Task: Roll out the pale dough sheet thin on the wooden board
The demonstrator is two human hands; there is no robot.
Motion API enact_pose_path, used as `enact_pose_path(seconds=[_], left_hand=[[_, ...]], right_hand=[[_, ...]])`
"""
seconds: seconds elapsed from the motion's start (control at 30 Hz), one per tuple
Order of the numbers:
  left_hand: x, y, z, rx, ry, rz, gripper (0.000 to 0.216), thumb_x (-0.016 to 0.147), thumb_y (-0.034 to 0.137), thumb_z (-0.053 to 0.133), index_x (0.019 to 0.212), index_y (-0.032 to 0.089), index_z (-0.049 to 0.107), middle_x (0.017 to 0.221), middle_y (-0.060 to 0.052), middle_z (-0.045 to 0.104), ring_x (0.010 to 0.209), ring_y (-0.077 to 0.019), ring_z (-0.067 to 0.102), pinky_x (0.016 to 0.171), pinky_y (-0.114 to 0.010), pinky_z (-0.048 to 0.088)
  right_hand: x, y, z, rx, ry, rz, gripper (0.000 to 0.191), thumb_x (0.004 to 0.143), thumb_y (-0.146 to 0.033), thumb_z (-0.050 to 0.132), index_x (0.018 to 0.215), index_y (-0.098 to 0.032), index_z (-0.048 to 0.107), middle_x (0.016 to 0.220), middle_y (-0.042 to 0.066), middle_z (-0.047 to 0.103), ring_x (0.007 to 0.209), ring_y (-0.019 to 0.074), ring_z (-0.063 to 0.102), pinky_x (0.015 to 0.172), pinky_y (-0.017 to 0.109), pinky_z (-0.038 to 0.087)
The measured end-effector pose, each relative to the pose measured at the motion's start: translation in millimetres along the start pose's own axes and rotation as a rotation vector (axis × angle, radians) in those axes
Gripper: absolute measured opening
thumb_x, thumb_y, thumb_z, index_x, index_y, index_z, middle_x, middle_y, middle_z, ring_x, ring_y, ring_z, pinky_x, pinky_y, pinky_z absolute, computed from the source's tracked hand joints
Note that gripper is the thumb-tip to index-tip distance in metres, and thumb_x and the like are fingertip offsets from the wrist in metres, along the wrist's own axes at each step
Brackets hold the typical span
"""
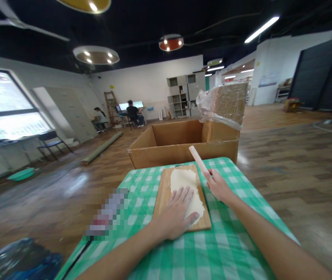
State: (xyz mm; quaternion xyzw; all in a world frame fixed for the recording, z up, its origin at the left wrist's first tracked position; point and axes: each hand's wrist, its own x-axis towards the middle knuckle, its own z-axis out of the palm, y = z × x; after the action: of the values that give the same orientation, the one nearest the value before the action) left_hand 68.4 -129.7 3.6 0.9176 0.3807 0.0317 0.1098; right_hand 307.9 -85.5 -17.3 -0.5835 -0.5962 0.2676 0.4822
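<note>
1. In the head view, a sheet of dough (183, 178) is spread on a wooden board (160, 196), and the board is laid on the tabletop (230, 249), which is patterned in green and white checks.
2. The dough is touched by the left hand (179, 213); this grip is kept loose, with the palm down, the fingers spread slightly apart and nothing clasped. Pale dusting is seen on the fingers.
3. A pale stick (197, 158) is held by the right hand (218, 186), whose grip is clamped around its lower end. The stick is tilted up and away to the left, just beside the board's right edge.
4. On the left side of the tabletop, a pixelated object (107, 214) is seen, too blurred to be identified; a black cord (78, 256) is run from its lower end.
5. Beyond the far edge, a large open cardboard box (180, 153) is placed. Farther back, two people are seated, one in front of lit screens (138, 104).
</note>
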Motion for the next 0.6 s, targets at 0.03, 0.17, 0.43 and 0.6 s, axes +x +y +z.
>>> enact_pose_path(seconds=[0.03, 0.17, 0.43, 0.6], left_hand=[[1, -3, 0, 0.005, 0.007, 0.007, 0.080, 0.103, 0.068, 0.028, 0.167, 0.021, 0.018, 0.174, -0.012, 0.012, 0.160, -0.0352, 0.005, 0.128, -0.056, 0.010], [10, -14, -2, 0.028, 0.027, 0.036, 0.078, 0.103, 0.067, 0.029, 0.167, 0.024, 0.017, 0.173, -0.011, 0.017, 0.160, -0.0340, 0.008, 0.128, -0.055, 0.009], [53, -47, -1, 0.061, 0.015, -0.041, 0.082, 0.103, 0.069, 0.023, 0.166, 0.017, 0.018, 0.173, -0.016, 0.012, 0.161, -0.0332, 0.006, 0.127, -0.053, 0.008], [87, -70, -9, 0.097, 0.072, -0.078, 0.082, 0.102, 0.069, 0.027, 0.161, 0.013, 0.030, 0.169, -0.020, 0.025, 0.158, -0.0356, 0.019, 0.125, -0.052, 0.014]], right_hand=[[0, -1, 0, -0.009, 0.000, -0.008, 0.043, 0.101, -0.062, 0.033, 0.096, -0.024, 0.053, 0.065, -0.003, 0.056, 0.059, 0.0179, 0.054, 0.058, 0.030, 0.039], [0, -1, -1, -0.047, 0.004, -0.028, 0.042, 0.102, -0.061, 0.034, 0.093, -0.024, 0.052, 0.067, -0.002, 0.057, 0.061, 0.0178, 0.054, 0.060, 0.030, 0.040], [-1, 0, -1, -0.018, 0.003, -0.017, 0.040, 0.102, -0.059, 0.035, 0.094, -0.024, 0.052, 0.067, -0.002, 0.057, 0.061, 0.0176, 0.054, 0.059, 0.030, 0.039], [-1, 0, -2, -0.014, 0.000, -0.016, 0.040, 0.101, -0.060, 0.036, 0.093, -0.024, 0.052, 0.067, -0.002, 0.058, 0.061, 0.0182, 0.054, 0.058, 0.030, 0.039]])
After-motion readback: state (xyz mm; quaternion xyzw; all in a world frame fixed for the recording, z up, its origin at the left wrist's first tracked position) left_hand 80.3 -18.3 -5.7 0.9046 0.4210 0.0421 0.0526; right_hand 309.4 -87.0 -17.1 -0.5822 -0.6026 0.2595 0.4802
